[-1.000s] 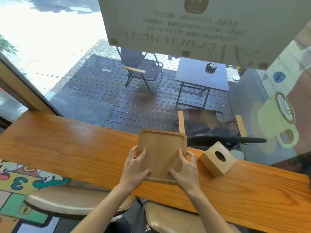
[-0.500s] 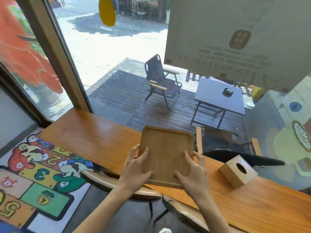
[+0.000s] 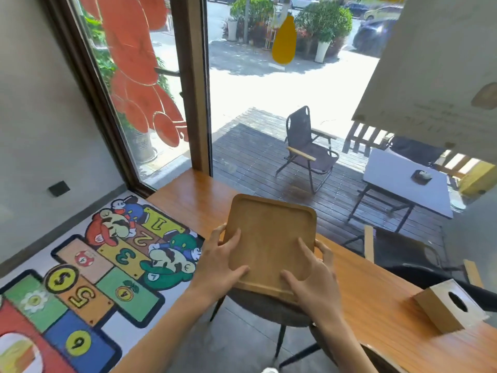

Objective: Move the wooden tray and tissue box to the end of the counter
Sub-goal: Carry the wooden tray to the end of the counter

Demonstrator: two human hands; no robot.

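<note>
A square wooden tray (image 3: 269,232) with a raised rim is held tilted above the wooden counter (image 3: 371,294), near its left part. My left hand (image 3: 219,265) grips the tray's left near edge, thumb on top. On the right near corner my right hand (image 3: 314,278) holds it the same way. The wooden tissue box (image 3: 450,308), with an oval slot on top, stands on the counter far to the right of the tray. The counter's left end (image 3: 188,189) meets the window frame.
A stool (image 3: 271,305) stands below the counter under the tray. A colourful number mat (image 3: 88,270) covers the floor at left. Behind the glass are a folding chair (image 3: 306,149) and a table (image 3: 406,187) on a deck.
The tray has been lifted off the counter and carried left in both hands; my view has swung left with it. The tissue box stays in place, now far to the right.
</note>
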